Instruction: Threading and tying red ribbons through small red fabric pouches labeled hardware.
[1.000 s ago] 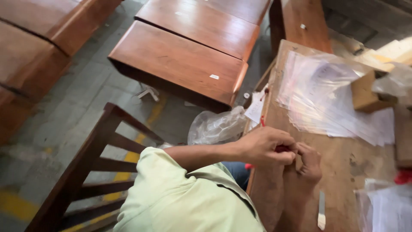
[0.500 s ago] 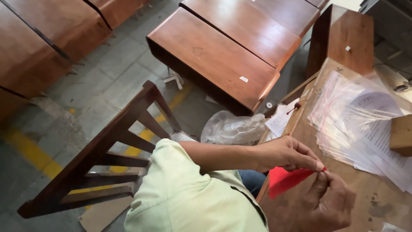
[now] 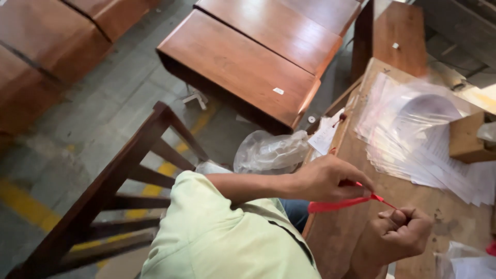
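Two hands work over one red ribbon [image 3: 338,205], a thin, flat, glossy strip stretched between them above the near edge of the desk [image 3: 356,227]. The left hand [image 3: 330,180] reaches in from nine o'clock with the forearm bare and nearly level, knuckles up, its thumb and fingertips pressed together on the ribbon near its right end. The right hand [image 3: 400,235] sits at about four o'clock from the left, curled into a loose fist with fingers folded in, gripping the thin tip of the ribbon where it narrows to a point.

The desk is bare, scuffed, matte wood. On it, at one o'clock from the hands, lies one fanned stack of clear plastic sleeves [image 3: 413,139], thin and shiny, with paper showing through. One small wooden block [image 3: 467,138] rests on the stack's right side. At eleven o'clock from the left hand, one crumpled clear plastic bag [image 3: 268,152] sits off the desk's edge. One slatted dark wooden chair back [image 3: 119,181] stands at nine o'clock. Several smooth, polished brown tabletops [image 3: 243,67] fill the floor beyond, toward twelve.
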